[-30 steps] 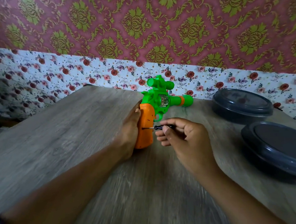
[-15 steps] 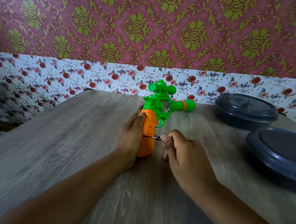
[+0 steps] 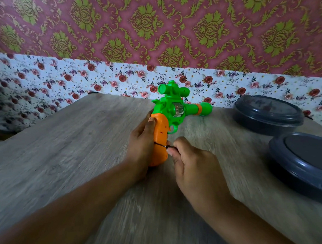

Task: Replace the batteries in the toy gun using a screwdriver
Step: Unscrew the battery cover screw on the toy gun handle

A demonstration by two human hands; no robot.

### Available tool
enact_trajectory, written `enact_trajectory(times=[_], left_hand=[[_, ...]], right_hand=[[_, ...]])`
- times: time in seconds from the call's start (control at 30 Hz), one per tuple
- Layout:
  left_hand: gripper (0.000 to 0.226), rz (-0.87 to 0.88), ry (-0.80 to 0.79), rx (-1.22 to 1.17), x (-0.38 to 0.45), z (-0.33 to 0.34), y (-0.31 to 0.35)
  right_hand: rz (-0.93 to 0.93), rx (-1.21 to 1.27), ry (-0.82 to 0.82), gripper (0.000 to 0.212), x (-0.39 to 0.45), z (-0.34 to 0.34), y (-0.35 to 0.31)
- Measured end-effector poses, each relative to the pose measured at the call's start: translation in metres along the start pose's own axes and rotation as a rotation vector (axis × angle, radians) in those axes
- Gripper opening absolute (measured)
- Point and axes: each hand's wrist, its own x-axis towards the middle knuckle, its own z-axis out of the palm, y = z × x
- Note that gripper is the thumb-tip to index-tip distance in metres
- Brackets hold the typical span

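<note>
A green toy gun point(image 3: 173, 108) with an orange grip stands on the wooden table point(image 3: 59, 152), its barrel pointing right. My left hand point(image 3: 141, 145) holds the orange grip from the left side, thumb on its top edge. A small black screwdriver point(image 3: 163, 145) is pinched in the fingers of my right hand point(image 3: 191, 167), with its thin shaft set against the right face of the grip. Most of the screwdriver's handle is hidden inside my right hand.
Two dark grey round lidded containers stand at the right, one at the back point(image 3: 267, 114) and one nearer point(image 3: 306, 162). A floral-papered wall runs behind the table's far edge. The table's left edge drops off at the far left.
My right hand has rolled over the screwdriver, its knuckles turning toward me, while the tip stayed on the grip. My left hand kept its hold. The view shifted slightly.
</note>
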Motion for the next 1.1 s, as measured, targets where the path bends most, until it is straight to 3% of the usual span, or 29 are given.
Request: enact_trajectory(times=[0.1,0.2,0.3,0.37,0.53,0.67,0.8,1.1], left_hand=[[0.023,0.009,0.013,0.034,0.0,-0.001,-0.002],[0.028,0.009,0.043,0.068,-0.001,-0.002,-0.004],[0.025,0.024,0.038,0.08,-0.003,-0.001,-0.001],[0.019,0.035,0.031,0.077,-0.006,0.0,0.002],[0.036,0.011,0.049,0.09,-0.009,0.003,0.005],[0.035,0.016,0.057,0.11,-0.009,0.003,0.004],[0.036,0.014,0.049,0.103,-0.007,0.001,0.002],[0.037,0.011,0.041,0.072,-0.01,0.002,0.004]], right_hand=[[-0.057,0.031,-0.01,0.004,-0.001,0.001,0.003],[-0.059,0.09,-0.055,0.014,-0.001,0.001,0.004],[-0.038,0.194,-0.093,0.008,-0.001,0.001,0.004],[0.01,0.17,-0.091,0.025,-0.002,0.003,0.005],[0.202,-0.116,-0.118,0.047,-0.005,0.006,0.012],[0.164,-0.063,-0.049,0.041,-0.003,0.008,0.01],[0.161,0.046,-0.098,0.037,-0.001,0.004,0.01],[0.059,0.027,-0.066,0.034,-0.001,0.004,0.011]])
